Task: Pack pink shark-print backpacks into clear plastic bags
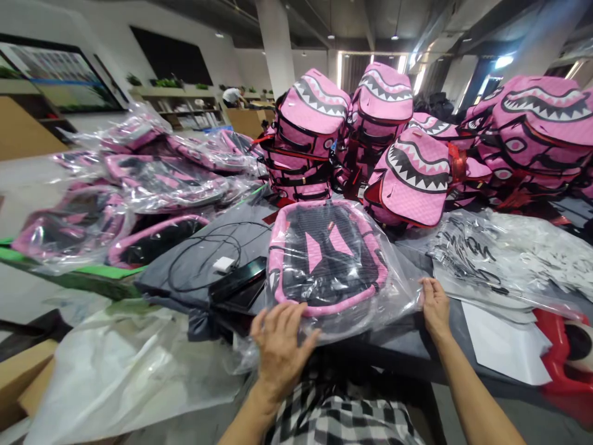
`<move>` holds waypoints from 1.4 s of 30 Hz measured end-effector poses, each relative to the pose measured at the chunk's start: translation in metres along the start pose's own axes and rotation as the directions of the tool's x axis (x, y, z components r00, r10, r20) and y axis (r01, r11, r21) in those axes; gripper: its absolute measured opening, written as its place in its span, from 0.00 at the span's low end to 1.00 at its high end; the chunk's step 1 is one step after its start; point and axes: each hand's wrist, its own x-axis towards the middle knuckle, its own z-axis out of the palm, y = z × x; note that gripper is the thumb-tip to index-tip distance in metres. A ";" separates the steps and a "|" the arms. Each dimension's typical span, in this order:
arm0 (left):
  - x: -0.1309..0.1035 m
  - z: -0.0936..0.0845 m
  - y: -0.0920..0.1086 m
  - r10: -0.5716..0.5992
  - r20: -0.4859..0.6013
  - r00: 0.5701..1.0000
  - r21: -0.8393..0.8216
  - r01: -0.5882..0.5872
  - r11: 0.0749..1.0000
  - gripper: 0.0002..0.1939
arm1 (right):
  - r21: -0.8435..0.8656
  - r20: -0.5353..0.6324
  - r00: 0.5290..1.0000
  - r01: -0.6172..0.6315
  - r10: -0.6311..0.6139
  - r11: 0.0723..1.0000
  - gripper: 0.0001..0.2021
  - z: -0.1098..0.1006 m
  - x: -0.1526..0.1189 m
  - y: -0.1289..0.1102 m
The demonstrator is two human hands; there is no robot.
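Note:
In front of me a black bag with a pink rim and two pink patches (331, 253) lies flat inside a clear plastic bag (401, 278). My left hand (281, 346) rests on the near left edge of the plastic, its fingers apart over the pink rim. At the right, my right hand (434, 303) pinches the loose edge of the plastic between thumb and fingers. Both hands are beside the wrapped bag, the left one closer to its rim.
Wrapped pink bags (162, 179) are piled at the left. Pink shark-mouth backpacks (412, 176) stand behind. A phone (238, 281), cable and white charger (224, 265) lie left; printed plastic bags (491, 247) lie right. A person (234, 96) is far behind.

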 end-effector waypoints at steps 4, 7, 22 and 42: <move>0.015 0.003 0.027 0.070 0.135 0.988 -0.006 -0.069 0.998 0.18 | -0.010 0.004 1.000 0.005 -0.005 1.000 0.25 -0.005 0.000 -0.007; 0.014 -0.001 0.023 0.057 0.188 0.981 -0.085 -0.041 0.996 0.16 | 0.001 0.007 1.000 0.017 -0.017 1.000 0.24 -0.004 0.000 -0.008; 0.053 0.012 -0.010 0.006 0.452 0.892 -0.384 0.188 0.904 0.20 | -0.019 0.000 1.000 0.024 -0.024 1.000 0.30 -0.003 0.017 0.004; 0.058 0.019 -0.015 -0.024 0.587 0.809 -0.434 0.339 0.835 0.24 | -0.658 -0.392 0.917 -0.224 -0.074 0.719 0.28 -0.233 -0.005 -0.022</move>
